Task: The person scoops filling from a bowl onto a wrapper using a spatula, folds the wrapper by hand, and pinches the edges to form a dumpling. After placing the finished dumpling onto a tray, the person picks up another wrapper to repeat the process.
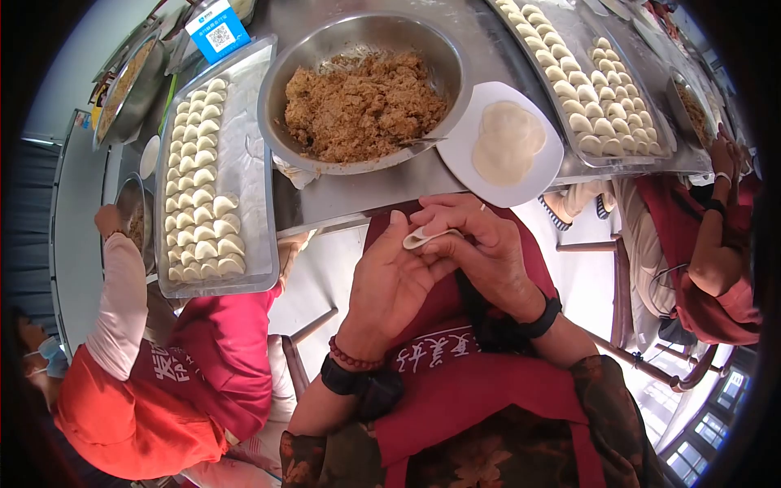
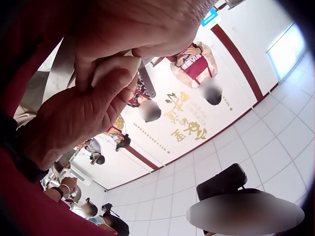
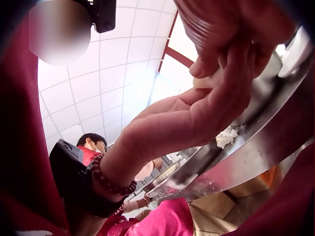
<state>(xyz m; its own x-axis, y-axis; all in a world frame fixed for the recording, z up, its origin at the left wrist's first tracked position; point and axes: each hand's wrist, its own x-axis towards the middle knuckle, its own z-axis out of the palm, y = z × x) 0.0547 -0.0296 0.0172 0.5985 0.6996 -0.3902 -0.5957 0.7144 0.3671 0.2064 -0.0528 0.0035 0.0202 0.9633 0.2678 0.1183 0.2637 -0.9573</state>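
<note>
Both hands meet over the lap, just in front of the table edge, around a pale folded dumpling (image 1: 427,236). My left hand (image 1: 389,285) holds it from the left side, thumb raised beside its fold, fingers partly hidden beneath. From the right, my right hand (image 1: 488,252) pinches its edge between thumb and fingers. In the left wrist view, the right thumb presses on the pale dough (image 2: 115,71). Mostly covered by fingers, the dumpling shows only a sliver in the right wrist view. Its filling is hidden.
Ahead stands a steel bowl (image 1: 277,106) of brown filling with a utensil in it. Beside it, a white plate (image 1: 541,167) carries round wrappers. Trays of shaped dumplings lie left (image 1: 252,272) and right (image 1: 663,154). People in red aprons sit on both sides.
</note>
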